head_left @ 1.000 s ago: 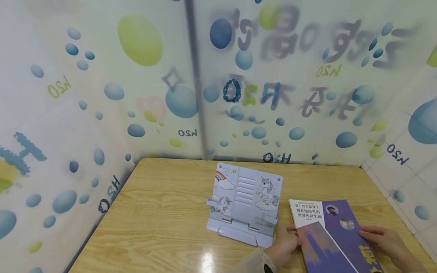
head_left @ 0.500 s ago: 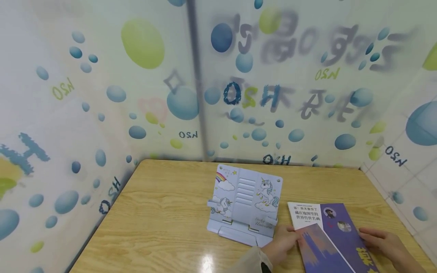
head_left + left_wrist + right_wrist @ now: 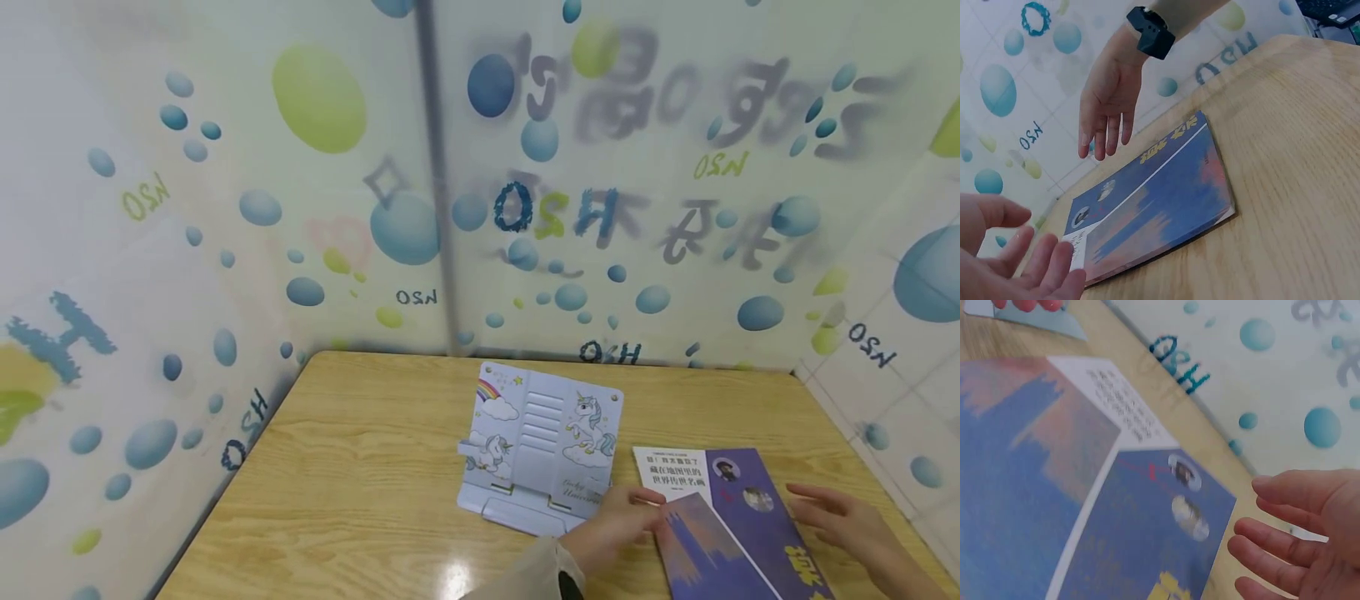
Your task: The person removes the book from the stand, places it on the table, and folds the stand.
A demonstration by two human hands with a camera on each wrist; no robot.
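A purple and white book (image 3: 765, 512) with a painted picture on its cover lies flat at the table's right front. My left hand (image 3: 618, 517) is at its left edge, fingers loosely extended and not gripping it; in the left wrist view, the fingers (image 3: 1041, 269) stand beside the book's corner. On the other side, my right hand (image 3: 847, 525) hovers just off the right edge, its fingers (image 3: 1272, 540) relaxed and apart from the cover. Left of the book stands a pale blue unicorn book stand (image 3: 540, 437), partly covered at its lower right by my left hand.
The wooden table (image 3: 360, 467) meets patterned walls (image 3: 360, 250) at the back and on both sides. A dark keyboard-like object (image 3: 1329, 12) shows at the upper right corner of the left wrist view. A black band (image 3: 1150, 32) is on my right wrist.
Both hands have let go of the book's edges and moved slightly outward. The book has shifted a little toward me and now lies on the table; the stand stays in place.
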